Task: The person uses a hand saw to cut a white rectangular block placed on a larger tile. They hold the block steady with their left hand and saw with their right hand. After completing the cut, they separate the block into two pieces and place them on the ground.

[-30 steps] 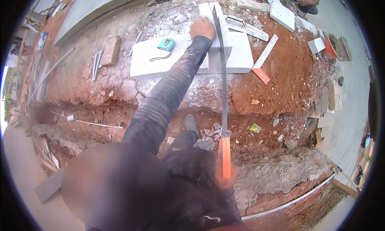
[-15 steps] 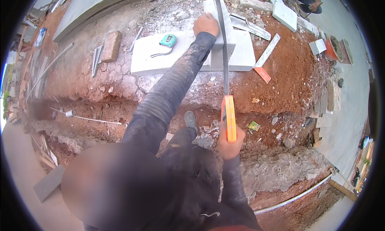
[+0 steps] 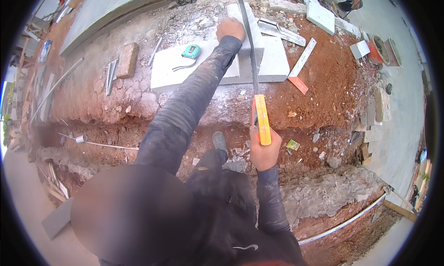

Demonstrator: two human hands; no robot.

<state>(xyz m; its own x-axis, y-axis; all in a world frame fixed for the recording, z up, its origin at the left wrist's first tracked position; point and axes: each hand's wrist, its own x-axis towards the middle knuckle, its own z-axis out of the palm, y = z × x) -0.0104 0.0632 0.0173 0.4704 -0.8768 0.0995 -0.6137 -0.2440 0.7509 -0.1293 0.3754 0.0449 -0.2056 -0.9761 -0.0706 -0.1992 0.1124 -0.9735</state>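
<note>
Right hand, at four o'clock, closed around the handsaw; blade runs toward twelve across the white building block, itself at twelve. Left hand rests on block; finger opening cannot be determined.

A brick lies beside metal strips; 2 buckets stand at right, a pipe runs lower right, and a yellow-green scrap, perhaps a wrapper, lies in the trench.
</note>
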